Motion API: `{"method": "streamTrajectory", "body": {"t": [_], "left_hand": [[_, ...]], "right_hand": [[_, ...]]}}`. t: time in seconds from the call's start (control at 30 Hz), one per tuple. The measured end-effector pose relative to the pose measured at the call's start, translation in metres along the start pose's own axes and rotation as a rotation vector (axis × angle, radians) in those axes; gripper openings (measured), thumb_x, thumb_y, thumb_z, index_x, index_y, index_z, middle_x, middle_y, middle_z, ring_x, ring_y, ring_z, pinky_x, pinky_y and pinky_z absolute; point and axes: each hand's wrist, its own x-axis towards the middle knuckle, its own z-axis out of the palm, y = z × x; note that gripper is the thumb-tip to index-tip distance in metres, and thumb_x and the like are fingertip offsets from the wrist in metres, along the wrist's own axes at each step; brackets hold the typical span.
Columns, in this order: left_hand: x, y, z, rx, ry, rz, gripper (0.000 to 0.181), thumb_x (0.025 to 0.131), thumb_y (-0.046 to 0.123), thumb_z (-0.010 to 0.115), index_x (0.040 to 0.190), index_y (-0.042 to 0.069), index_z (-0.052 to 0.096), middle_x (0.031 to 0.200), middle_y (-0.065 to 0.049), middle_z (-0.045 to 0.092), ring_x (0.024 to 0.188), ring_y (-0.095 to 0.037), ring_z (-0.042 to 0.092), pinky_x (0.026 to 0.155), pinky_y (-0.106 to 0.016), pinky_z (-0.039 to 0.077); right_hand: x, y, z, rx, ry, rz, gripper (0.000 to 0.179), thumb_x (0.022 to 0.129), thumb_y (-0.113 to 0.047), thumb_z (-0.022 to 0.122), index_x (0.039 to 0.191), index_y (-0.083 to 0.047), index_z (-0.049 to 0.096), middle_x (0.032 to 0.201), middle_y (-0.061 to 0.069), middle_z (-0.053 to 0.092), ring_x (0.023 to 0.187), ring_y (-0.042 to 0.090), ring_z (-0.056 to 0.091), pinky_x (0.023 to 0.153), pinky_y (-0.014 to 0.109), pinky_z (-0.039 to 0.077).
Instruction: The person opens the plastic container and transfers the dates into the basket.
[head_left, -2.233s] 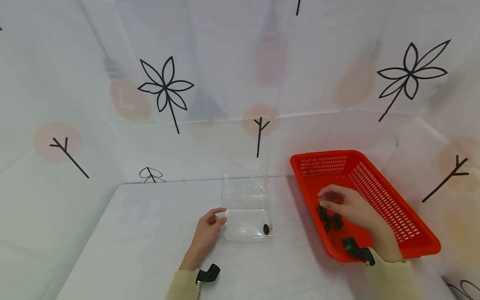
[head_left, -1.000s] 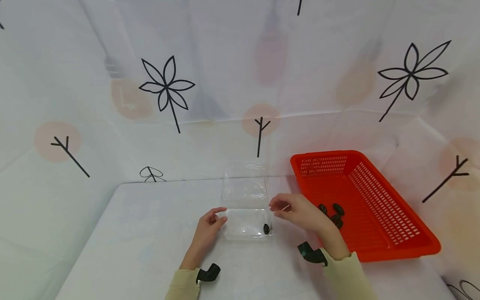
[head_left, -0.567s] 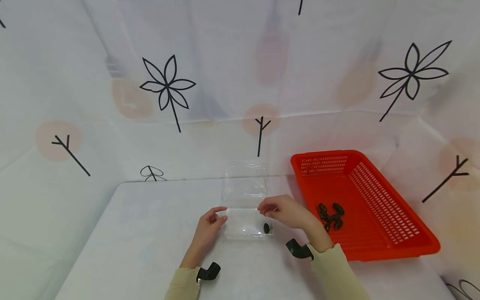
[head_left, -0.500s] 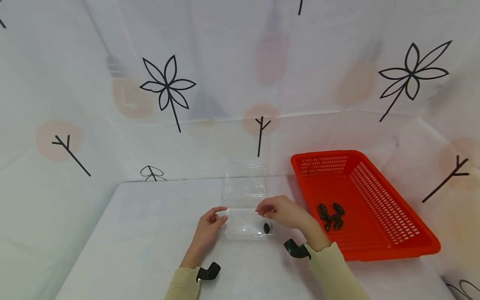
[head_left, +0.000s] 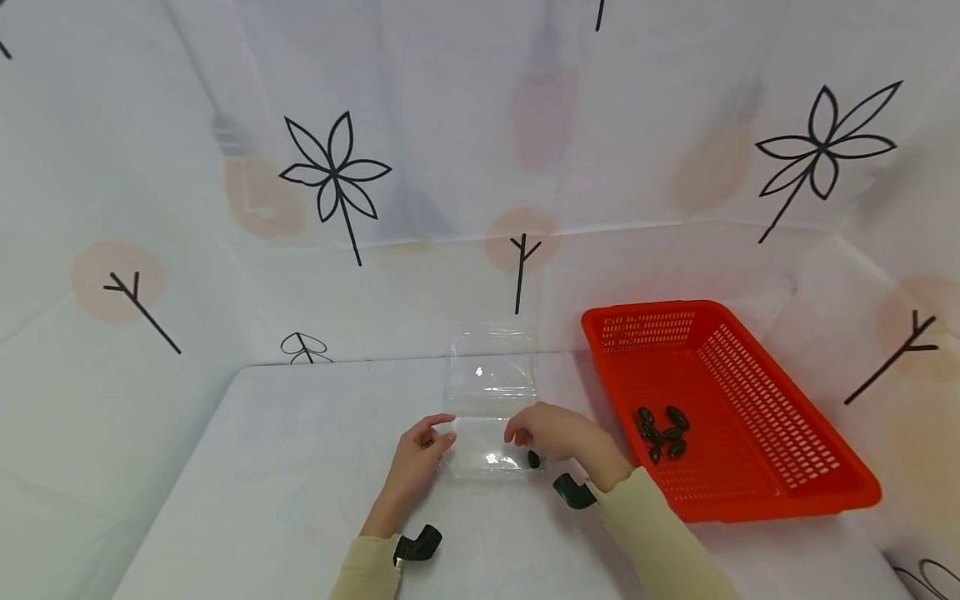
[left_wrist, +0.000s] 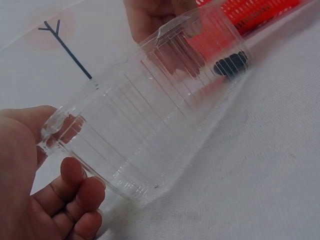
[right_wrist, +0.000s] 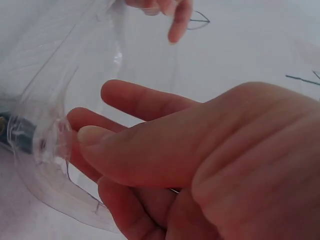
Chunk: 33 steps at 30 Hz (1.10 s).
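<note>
A clear plastic clamshell box (head_left: 480,446) stands on the table, its lid (head_left: 491,367) raised at the back. My left hand (head_left: 416,454) holds the box's left rim; in the left wrist view its fingers (left_wrist: 80,192) bend about the corner. My right hand (head_left: 551,429) is over the right part of the box, fingertips pointing down inside. In the right wrist view the thumb (right_wrist: 145,150) lies close against the fingers, and whether anything is between them is hidden. One small dark-green oval thing (left_wrist: 231,64) lies at the box's right end, partly covered by the right hand in the head view.
Right of the box a red plastic basket (head_left: 780,408) with slotted sides holds several more dark-green oval things (head_left: 677,417). The white table (head_left: 300,467) meets a patterned cloth backdrop (head_left: 420,208). Black wrist cameras (head_left: 417,543) sit on both cuffs.
My right hand has travelled left from the basket to the box, then dipped lower over its right part. The left hand has stayed at the box's left rim.
</note>
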Motion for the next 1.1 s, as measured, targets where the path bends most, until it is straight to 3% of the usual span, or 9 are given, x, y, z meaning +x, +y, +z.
{"method": "streamTrajectory", "body": {"t": [0.23,0.67,1.0,1.1], "left_hand": [[0.000,0.000,0.001,-0.004,-0.010,-0.006,0.029,0.092,0.014,0.071,0.120,0.010,0.069,0.068,0.001,0.049,0.058,-0.010,0.042,0.055,-0.022,0.036],[0.000,0.002,0.001,0.007,0.001,0.002,0.029,0.092,0.013,0.071,0.121,0.009,0.069,0.069,0.002,0.049,0.058,-0.008,0.042,0.055,-0.022,0.035],[-0.018,0.043,-0.003,0.016,-0.011,-0.010,0.028,0.093,0.006,0.067,0.121,0.000,0.068,0.069,0.000,0.047,0.057,-0.006,0.040,0.056,-0.021,0.034],[-0.019,0.045,-0.005,0.030,-0.026,-0.013,0.029,0.094,0.006,0.066,0.122,-0.001,0.067,0.069,0.000,0.048,0.058,-0.005,0.041,0.056,-0.021,0.035]], "right_hand": [[0.004,-0.002,0.005,-0.137,-0.064,0.121,0.030,0.084,0.009,0.063,0.097,-0.017,0.071,0.085,-0.006,0.061,0.079,0.013,0.055,0.077,0.034,0.050],[0.006,0.000,0.007,-0.012,-0.165,0.096,0.040,0.082,0.014,0.058,0.087,-0.021,0.076,0.078,-0.005,0.061,0.075,0.014,0.055,0.067,0.031,0.048],[0.010,0.008,0.010,0.029,-0.239,0.015,0.035,0.083,0.012,0.060,0.082,-0.020,0.076,0.075,-0.008,0.062,0.072,0.010,0.053,0.068,0.028,0.047],[0.009,0.008,0.008,0.085,-0.246,0.001,0.031,0.082,0.012,0.062,0.082,-0.017,0.075,0.074,-0.006,0.062,0.071,0.011,0.053,0.069,0.028,0.047]]}}
